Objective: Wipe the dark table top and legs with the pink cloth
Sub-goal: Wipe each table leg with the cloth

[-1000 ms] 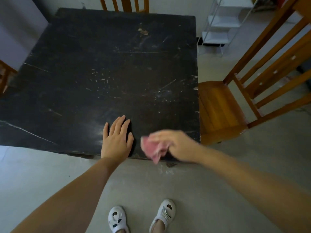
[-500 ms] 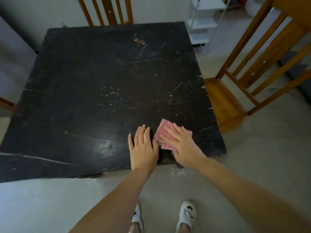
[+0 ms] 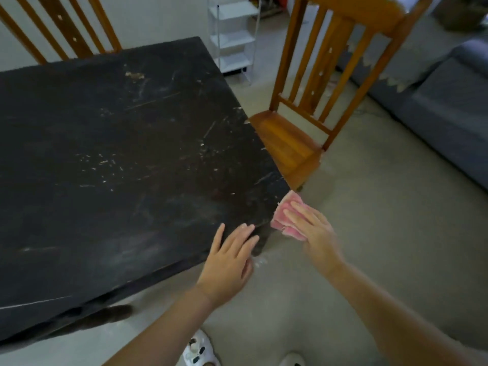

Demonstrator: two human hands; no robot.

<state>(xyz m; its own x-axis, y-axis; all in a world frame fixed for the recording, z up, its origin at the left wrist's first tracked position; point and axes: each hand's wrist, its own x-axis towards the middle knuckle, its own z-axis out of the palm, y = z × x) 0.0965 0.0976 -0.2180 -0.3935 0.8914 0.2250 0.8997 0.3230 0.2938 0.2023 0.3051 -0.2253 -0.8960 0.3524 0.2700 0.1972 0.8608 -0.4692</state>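
The pink cloth (image 3: 286, 217) sits crumpled at the near right corner of the dark table (image 3: 118, 159), pressed against the corner's outer edge rather than lying on the top, with part of it hanging past the edge over the floor (image 3: 369, 233). The right hand (image 3: 314, 228) lies flat over the cloth, fingers straight and close together, pushing it against the table edge; whether the thumb hooks under the cloth cannot be told. Just beside it, the left hand (image 3: 229, 257) rests on the near edge of the table top close to the same corner, fingers straight and slightly spread, palm down, holding nothing. The table top is scuffed, with pale scratches and flecks across its middle and a hazy patch toward the near edge. One dark table leg (image 3: 261, 241) shows beneath the corner, between the two hands. A wooden chair (image 3: 303, 133) stands at the table's right edge, its seat partly tucked under, and another chair back (image 3: 66, 27) rises beyond the far edge. A white shelf unit (image 3: 235, 40) stands past the far right corner, and a grey sofa (image 3: 435, 107) lies well apart on the right. White shoes (image 3: 200, 350) show below the arms
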